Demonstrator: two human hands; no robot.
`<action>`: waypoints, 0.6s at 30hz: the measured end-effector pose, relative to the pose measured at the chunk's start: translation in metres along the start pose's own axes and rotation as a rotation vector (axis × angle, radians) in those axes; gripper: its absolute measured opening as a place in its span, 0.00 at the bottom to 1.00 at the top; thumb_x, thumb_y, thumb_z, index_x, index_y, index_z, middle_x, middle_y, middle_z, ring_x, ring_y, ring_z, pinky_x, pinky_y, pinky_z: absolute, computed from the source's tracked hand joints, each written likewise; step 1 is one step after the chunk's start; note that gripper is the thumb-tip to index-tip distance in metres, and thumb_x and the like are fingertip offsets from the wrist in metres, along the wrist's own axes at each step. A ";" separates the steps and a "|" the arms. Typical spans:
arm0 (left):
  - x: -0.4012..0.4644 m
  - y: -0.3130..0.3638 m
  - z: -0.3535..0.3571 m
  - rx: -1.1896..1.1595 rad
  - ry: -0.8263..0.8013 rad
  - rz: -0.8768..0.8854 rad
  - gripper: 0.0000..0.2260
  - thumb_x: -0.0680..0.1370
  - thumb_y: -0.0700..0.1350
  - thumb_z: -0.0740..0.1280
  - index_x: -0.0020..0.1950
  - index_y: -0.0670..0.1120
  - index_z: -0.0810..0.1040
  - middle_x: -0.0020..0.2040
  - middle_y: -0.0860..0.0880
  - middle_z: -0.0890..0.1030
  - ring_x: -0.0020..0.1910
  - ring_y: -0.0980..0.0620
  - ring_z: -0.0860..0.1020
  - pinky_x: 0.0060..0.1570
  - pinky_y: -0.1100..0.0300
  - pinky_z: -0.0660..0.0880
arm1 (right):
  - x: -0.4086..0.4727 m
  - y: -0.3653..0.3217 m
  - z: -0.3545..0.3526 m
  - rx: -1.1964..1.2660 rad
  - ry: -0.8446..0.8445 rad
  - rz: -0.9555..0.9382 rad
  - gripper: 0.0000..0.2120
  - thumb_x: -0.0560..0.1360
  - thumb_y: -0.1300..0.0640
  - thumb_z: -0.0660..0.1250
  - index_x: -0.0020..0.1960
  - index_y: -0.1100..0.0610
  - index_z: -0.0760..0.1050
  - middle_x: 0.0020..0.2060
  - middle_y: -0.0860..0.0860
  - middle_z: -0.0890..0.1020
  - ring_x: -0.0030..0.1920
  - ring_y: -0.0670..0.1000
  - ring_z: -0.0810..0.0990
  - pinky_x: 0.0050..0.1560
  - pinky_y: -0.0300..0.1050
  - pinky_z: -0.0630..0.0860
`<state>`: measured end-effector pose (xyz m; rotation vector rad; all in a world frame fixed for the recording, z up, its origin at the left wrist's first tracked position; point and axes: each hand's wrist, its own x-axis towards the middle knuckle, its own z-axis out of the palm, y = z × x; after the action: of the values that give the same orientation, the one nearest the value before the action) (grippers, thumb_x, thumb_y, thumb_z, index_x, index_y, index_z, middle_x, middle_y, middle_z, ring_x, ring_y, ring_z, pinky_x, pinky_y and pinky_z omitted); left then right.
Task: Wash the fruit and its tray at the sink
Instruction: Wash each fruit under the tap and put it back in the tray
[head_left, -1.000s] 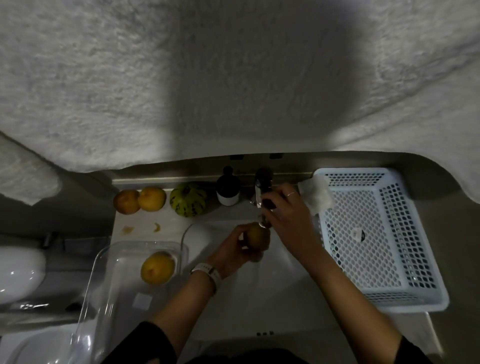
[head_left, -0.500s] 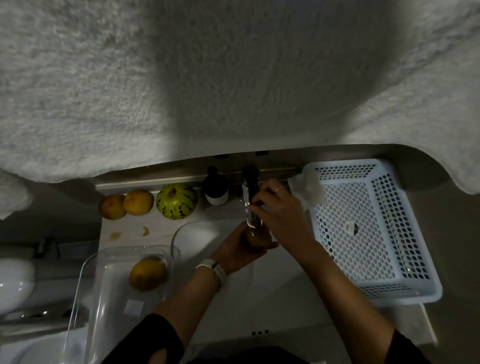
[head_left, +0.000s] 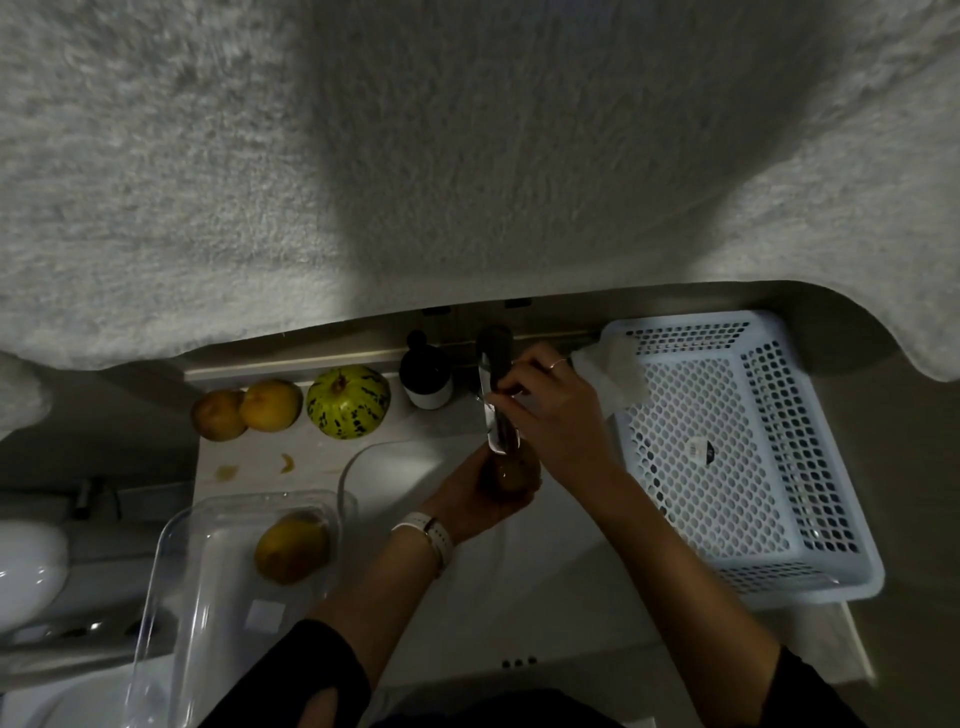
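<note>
The left hand (head_left: 467, 493) cups a small brown round fruit (head_left: 511, 475) under the dark metal tap (head_left: 497, 400) — its fingers mostly hidden; the right hand (head_left: 553, 415) clasps the tap.

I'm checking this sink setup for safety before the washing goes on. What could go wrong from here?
1. The left hand alone grips the brown fruit under the faucet; once wet it could slip into the sink.
2. The clear tray with a yellow fruit sits at the counter's left edge and may get knocked.
3. The right hand on the faucet is beside a white tissue, which splashes might soak.
</note>
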<state>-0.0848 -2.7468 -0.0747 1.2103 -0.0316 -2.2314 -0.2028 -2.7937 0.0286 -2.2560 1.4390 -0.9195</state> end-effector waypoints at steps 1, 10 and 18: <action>-0.001 0.000 0.000 -0.009 -0.010 -0.001 0.15 0.78 0.55 0.64 0.53 0.46 0.83 0.55 0.43 0.81 0.51 0.46 0.81 0.49 0.54 0.77 | -0.002 0.000 0.001 0.087 0.050 0.063 0.10 0.73 0.55 0.71 0.43 0.63 0.79 0.46 0.58 0.79 0.44 0.51 0.79 0.45 0.42 0.76; -0.003 -0.002 0.006 -0.207 -0.021 -0.095 0.22 0.71 0.56 0.65 0.58 0.43 0.78 0.51 0.40 0.84 0.48 0.43 0.83 0.51 0.51 0.76 | -0.066 0.025 0.049 0.484 0.049 0.806 0.06 0.81 0.61 0.60 0.53 0.58 0.75 0.48 0.53 0.80 0.46 0.46 0.78 0.47 0.37 0.74; -0.013 0.003 0.002 -0.067 0.080 -0.109 0.25 0.84 0.58 0.50 0.67 0.41 0.73 0.55 0.41 0.82 0.60 0.45 0.77 0.52 0.53 0.75 | -0.076 0.020 0.084 0.620 -0.210 0.901 0.06 0.75 0.47 0.69 0.51 0.39 0.75 0.44 0.38 0.81 0.46 0.36 0.78 0.45 0.31 0.71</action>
<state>-0.0800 -2.7434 -0.0629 1.2915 0.1422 -2.2554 -0.1832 -2.7411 -0.0717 -1.0414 1.5459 -0.6512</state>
